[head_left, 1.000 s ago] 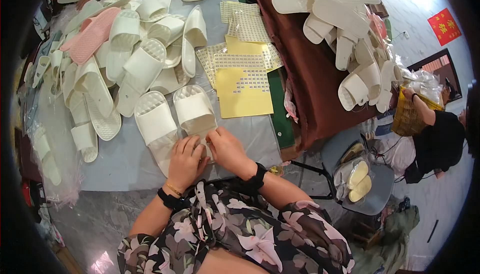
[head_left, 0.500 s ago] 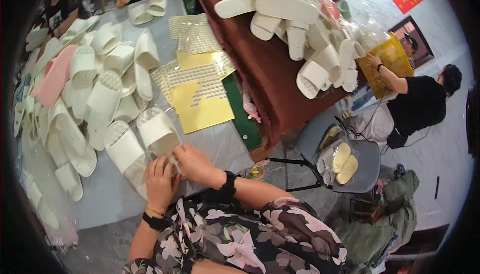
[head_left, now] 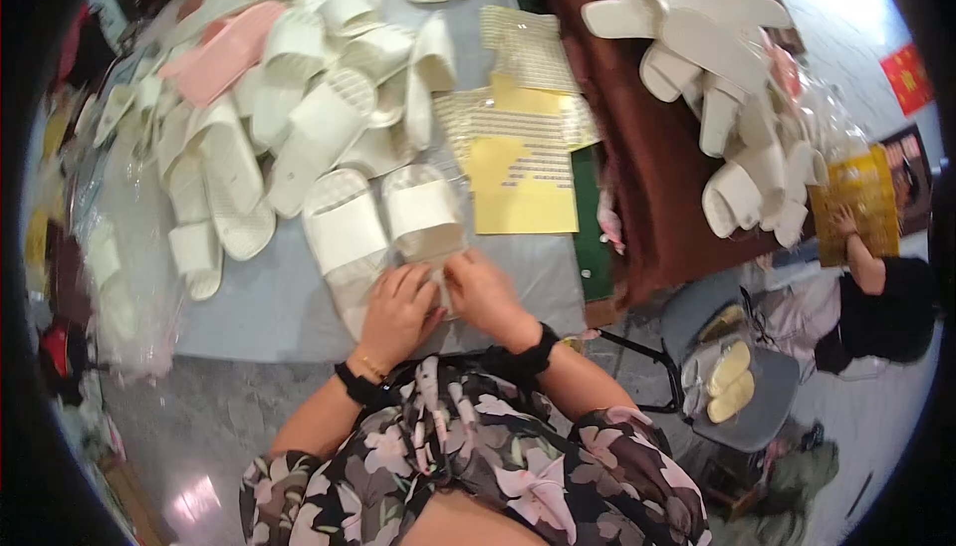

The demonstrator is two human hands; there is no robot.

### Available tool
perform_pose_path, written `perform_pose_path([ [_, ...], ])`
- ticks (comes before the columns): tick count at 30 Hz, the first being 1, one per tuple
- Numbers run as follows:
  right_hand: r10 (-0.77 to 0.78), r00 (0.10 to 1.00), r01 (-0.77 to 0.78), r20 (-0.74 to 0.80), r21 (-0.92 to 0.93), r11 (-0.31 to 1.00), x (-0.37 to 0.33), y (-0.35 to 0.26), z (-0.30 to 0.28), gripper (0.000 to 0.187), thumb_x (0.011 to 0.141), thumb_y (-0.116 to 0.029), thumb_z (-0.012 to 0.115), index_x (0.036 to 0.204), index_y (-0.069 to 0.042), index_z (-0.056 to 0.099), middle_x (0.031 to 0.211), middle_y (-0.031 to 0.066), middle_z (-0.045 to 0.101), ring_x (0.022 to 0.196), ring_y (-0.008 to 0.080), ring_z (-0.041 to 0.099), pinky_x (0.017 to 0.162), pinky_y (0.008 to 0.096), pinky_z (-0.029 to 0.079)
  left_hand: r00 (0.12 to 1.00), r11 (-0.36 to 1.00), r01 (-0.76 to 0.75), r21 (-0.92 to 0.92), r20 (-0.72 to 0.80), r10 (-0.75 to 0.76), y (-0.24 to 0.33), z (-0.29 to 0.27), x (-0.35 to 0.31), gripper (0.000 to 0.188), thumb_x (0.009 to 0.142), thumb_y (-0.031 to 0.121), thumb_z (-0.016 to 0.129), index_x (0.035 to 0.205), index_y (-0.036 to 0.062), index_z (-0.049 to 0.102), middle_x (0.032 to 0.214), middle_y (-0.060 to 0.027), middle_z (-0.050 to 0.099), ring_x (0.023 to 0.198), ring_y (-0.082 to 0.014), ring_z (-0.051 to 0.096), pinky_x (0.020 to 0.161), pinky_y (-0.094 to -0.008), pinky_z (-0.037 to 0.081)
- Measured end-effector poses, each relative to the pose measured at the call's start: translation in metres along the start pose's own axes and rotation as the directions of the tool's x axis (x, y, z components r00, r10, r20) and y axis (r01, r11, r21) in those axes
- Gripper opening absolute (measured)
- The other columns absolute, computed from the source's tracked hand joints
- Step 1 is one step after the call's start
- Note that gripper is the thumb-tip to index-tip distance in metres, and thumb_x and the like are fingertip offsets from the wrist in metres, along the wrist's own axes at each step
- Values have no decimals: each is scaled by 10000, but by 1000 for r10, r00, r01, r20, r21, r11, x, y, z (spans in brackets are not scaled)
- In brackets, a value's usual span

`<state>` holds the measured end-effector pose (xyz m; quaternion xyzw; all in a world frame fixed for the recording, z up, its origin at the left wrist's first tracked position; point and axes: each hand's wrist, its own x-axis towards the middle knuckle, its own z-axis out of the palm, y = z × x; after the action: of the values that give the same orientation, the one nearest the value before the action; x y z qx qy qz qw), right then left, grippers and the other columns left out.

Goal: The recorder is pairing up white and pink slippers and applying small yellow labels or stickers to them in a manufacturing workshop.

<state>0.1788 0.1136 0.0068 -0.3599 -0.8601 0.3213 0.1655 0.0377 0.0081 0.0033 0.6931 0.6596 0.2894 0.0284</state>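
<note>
Two white slippers (head_left: 351, 237) lie side by side at the table's near edge, toes pointing away from me. My left hand (head_left: 403, 305) has its fingers bent over the heel end of the right-hand slipper (head_left: 423, 216), with the back of the hand beside the left-hand one. From the other side, my right hand (head_left: 485, 292) closes its fingers on that same heel end. The fingertips are close together, and anything small between them is hidden. Sheets of small labels on yellow backing (head_left: 523, 188) lie just beyond my right hand.
A pile of white slippers (head_left: 317, 128) with one pink slipper (head_left: 227, 53) covers the table's left side. More slippers (head_left: 727, 38) lie on a brown cloth (head_left: 657, 218) to the right. A grey chair (head_left: 742, 417) holds yellow slippers (head_left: 730, 384). Another person (head_left: 876, 317) holds a yellow sheet.
My view has swung left, so the whole scene has shifted right and down a little. Both hands stay at the same slipper's heel, with their fingers in nearly the same pose.
</note>
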Motion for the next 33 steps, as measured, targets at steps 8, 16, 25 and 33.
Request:
perform_pose_path([
  [8,-59,997,56,48,52,997,1,-8,-9,154,822,-37,592,975,-47,584,922,173,576,824,393,594,710,442,495,1000,1000,7,2,13,-7,-1,-5,-4,345,779,230,706,1059,80,574,1237,-99,537,1175,-301,488,1019,-466,382],
  [16,-32,999,28,44,99,995,0,-5,-10,136,823,-35,595,958,-49,597,914,166,566,827,377,596,710,429,499,1000,1000,-14,7,-20,15,-3,-4,-5,307,789,240,692,1027,81,582,1222,-103,553,1186,-275,489,1037,-452,370],
  [25,-24,999,22,26,68,997,5,-10,-17,67,810,-53,625,875,-44,615,887,149,589,791,358,604,691,413,502,1000,1000,-17,3,-17,17,-3,-5,-6,331,785,245,697,1042,72,583,1235,-107,547,1184,-280,491,1041,-449,372],
  [33,-162,985,168,61,-112,979,15,-12,-17,54,805,-84,627,831,-42,606,833,142,590,780,348,603,678,432,499,1000,1000,-10,-17,-12,10,-4,-6,-5,339,784,253,699,1050,73,591,1251,-107,544,1190,-284,489,1045,-451,369],
])
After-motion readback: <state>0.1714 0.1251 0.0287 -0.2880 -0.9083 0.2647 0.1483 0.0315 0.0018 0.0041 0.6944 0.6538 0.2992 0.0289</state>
